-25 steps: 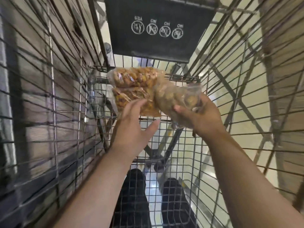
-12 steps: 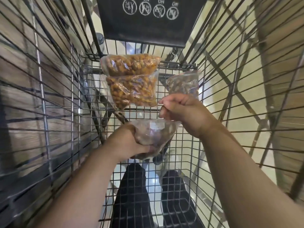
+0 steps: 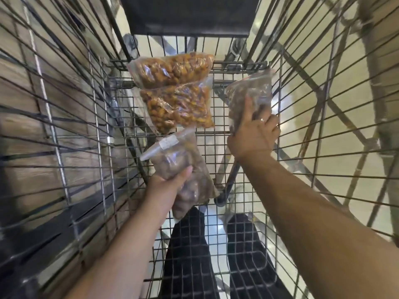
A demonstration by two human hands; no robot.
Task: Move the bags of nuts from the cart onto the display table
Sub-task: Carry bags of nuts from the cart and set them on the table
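I look down into a wire cart (image 3: 237, 160). Two clear bags of orange-brown nuts lie at its far end, one (image 3: 170, 69) behind the other (image 3: 179, 106). My left hand (image 3: 166, 184) is shut on a clear bag of pale brown nuts (image 3: 183, 169), lifted above the cart floor, its sealed top pointing up and left. My right hand (image 3: 253, 134) grips another clear bag of brown nuts (image 3: 250, 93) at the far right of the cart, thumb pressed on its front.
The cart's wire sides (image 3: 64, 126) rise steeply on both sides. A dark child-seat flap (image 3: 187, 14) hangs at the far end. My dark trouser legs (image 3: 190, 255) show through the mesh floor. Pale shiny floor (image 3: 323, 100) lies beyond on the right.
My left hand took the pale nut bag from my right hand and drew it toward me. My right hand reached forward and closed on the second brown bag at the far right.
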